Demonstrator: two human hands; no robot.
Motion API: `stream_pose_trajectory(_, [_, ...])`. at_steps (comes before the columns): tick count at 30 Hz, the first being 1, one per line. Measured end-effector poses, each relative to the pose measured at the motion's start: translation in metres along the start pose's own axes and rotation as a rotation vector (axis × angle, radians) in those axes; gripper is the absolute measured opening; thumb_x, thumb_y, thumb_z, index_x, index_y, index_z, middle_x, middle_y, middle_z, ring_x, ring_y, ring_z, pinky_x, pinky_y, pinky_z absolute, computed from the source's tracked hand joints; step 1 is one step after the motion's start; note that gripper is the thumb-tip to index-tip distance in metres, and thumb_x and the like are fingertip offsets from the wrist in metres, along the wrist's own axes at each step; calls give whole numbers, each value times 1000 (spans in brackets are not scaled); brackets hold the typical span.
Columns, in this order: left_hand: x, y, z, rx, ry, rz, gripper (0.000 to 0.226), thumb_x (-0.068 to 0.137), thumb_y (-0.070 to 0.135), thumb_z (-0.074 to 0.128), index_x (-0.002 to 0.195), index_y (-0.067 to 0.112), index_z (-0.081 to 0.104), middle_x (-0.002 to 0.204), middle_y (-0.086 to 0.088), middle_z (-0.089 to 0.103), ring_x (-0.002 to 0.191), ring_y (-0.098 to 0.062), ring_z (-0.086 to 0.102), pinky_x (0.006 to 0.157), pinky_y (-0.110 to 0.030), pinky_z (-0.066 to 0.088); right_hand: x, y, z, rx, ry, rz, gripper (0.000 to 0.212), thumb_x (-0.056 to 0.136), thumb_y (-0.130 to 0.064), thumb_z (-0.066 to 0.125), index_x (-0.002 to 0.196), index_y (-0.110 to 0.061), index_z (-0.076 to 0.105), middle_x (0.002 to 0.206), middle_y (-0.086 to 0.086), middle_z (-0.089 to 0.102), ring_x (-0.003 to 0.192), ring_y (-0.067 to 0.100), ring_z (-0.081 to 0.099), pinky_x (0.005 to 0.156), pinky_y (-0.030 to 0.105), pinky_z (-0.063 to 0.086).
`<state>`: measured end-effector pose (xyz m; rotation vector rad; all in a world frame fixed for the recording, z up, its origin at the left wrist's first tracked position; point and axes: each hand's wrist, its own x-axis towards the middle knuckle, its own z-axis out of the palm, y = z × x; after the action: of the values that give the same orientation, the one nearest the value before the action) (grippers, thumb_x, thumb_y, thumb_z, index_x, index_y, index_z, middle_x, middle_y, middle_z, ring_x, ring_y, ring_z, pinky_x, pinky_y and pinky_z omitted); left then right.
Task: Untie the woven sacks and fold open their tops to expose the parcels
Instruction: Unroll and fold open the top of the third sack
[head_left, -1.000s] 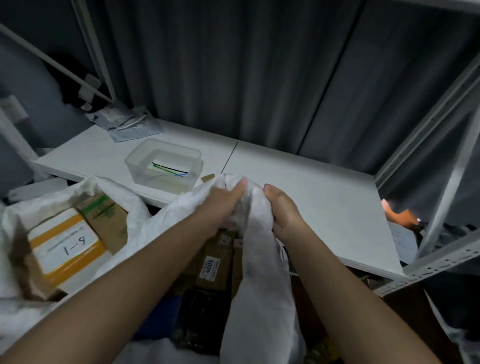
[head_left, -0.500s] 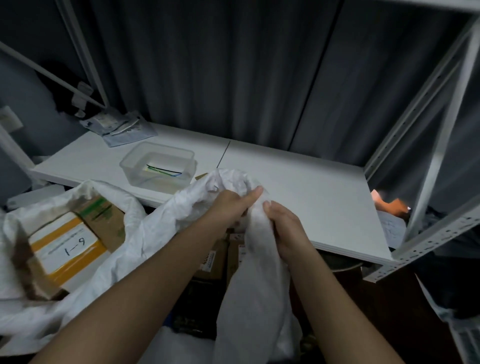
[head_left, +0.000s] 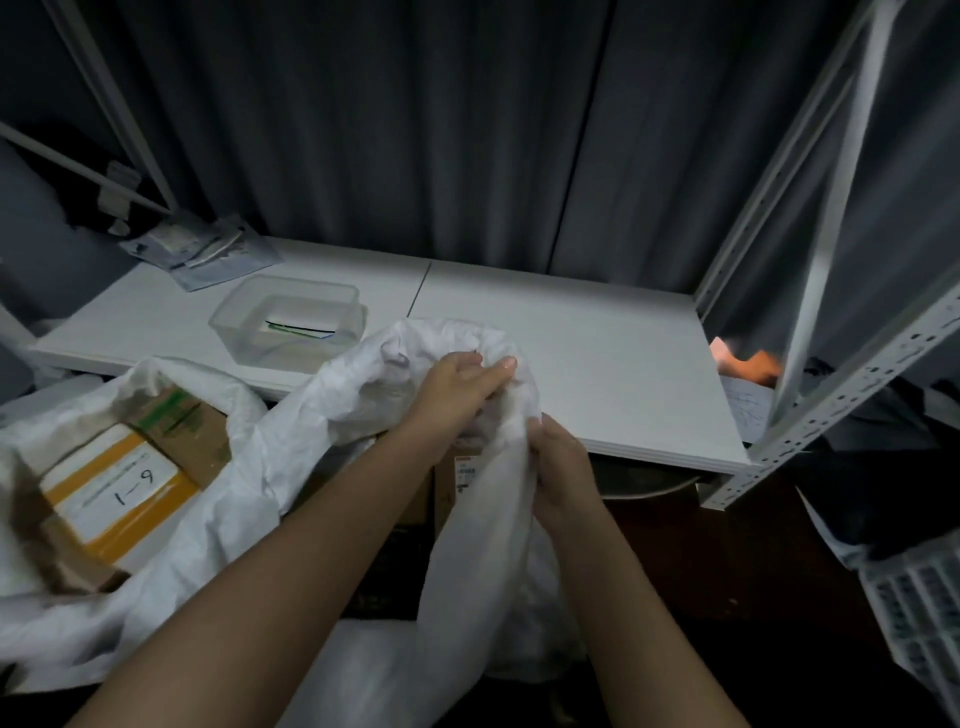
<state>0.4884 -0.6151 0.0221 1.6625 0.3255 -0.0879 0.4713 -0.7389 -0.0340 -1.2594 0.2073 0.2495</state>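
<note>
A white woven sack (head_left: 483, 545) stands in the middle foreground with its top bunched upward. My left hand (head_left: 457, 384) grips the raised rim of the sack near the top. Just below and to the right, my right hand (head_left: 563, 467) clutches the sack's fabric. Brown cardboard parcels (head_left: 441, 493) with a small white label show in the gap between my arms. At the left a second white sack (head_left: 62, 426) lies open, and inside it sits a box with an orange and white label (head_left: 117, 493) marked "1-6" beside a brown carton (head_left: 182, 426).
Behind the sacks runs a white shelf board (head_left: 597, 374). On it stand a clear plastic tub (head_left: 288, 322) and some plastic pouches (head_left: 202, 252). A white metal rack upright (head_left: 815, 291) rises at the right, with a white crate (head_left: 919, 608) low beside it. Dark curtains hang behind.
My left hand has lifted and pulled the sack rim up and rightward over the shelf edge. My right hand has slid lower along the fabric. The view shifted slightly left.
</note>
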Motion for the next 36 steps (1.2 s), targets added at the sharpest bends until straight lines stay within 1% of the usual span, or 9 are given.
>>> stream_pose_trajectory(2, [-7, -3, -5, 36, -74, -52, 37, 83, 35, 71, 111, 13, 61, 96, -1, 66, 85, -17, 64, 66, -28, 55, 5, -1, -1, 281, 27, 129, 26, 94, -18, 59, 117, -7, 59, 102, 18, 66, 89, 28, 66, 68, 32, 55])
stream_pose_trajectory(5, [-5, -12, -3, 96, -7, -50, 23, 82, 12, 70, 103, 2, 66, 74, -6, 62, 66, -18, 58, 54, -22, 45, -1, 0, 8, -251, 250, -85, 12, 91, -20, 63, 92, -8, 61, 79, 2, 63, 79, 21, 59, 63, 18, 48])
stream_pose_trajectory(9, [-3, -13, 8, 52, 72, -6, 22, 82, 11, 70, 104, 11, 66, 81, -5, 66, 69, -13, 59, 60, -23, 47, -16, 0, -1, -583, 223, -226, 43, 99, -39, 43, 68, -16, 62, 70, -3, 61, 74, 13, 57, 76, 35, 47])
stream_pose_trajectory(13, [-12, -17, 10, -8, -91, 2, 17, 92, 18, 58, 106, 25, 65, 115, -10, 65, 93, -16, 61, 78, -26, 48, -25, -4, -7, -265, 14, -21, 26, 98, -21, 49, 118, -16, 65, 110, 4, 65, 104, 20, 61, 95, 36, 49])
stream_pose_trajectory(17, [-28, -27, -3, -51, -277, -115, 33, 90, 31, 62, 121, 20, 62, 114, -4, 67, 105, -22, 64, 90, -37, 52, -17, -3, -16, 376, -96, 122, 35, 91, -21, 61, 120, -2, 60, 114, 20, 66, 102, 33, 64, 91, 45, 53])
stream_pose_trajectory(23, [-38, -33, 11, 82, -13, 7, 35, 74, 34, 68, 101, 11, 70, 97, -10, 71, 92, -26, 68, 87, -49, 54, -31, 3, -14, -691, 312, -405, 31, 93, -36, 58, 75, -15, 71, 70, -5, 66, 66, 6, 58, 66, 24, 44])
stream_pose_trajectory(28, [-48, -25, 22, 10, -45, 2, 22, 92, 25, 53, 90, 7, 67, 88, -13, 62, 84, -24, 56, 77, -36, 43, -51, 8, -12, -466, 134, -148, 26, 93, -14, 59, 118, -14, 66, 102, 1, 67, 92, 12, 62, 86, 28, 52])
stream_pose_trajectory(32, [-59, -44, 1, 100, -153, -41, 30, 92, 35, 58, 119, 24, 65, 122, 0, 64, 113, -19, 58, 99, -37, 46, -37, 8, -15, 362, -53, 167, 30, 92, -5, 55, 122, -5, 58, 108, 13, 68, 98, 25, 65, 87, 35, 54])
stream_pose_trajectory(36, [-59, -56, 1, 89, -60, -74, 29, 89, 33, 63, 110, 14, 70, 111, -1, 66, 104, -16, 61, 94, -34, 50, -42, 18, -13, -155, 267, -59, 10, 83, -16, 73, 82, -11, 63, 82, 3, 66, 76, 13, 62, 76, 32, 53])
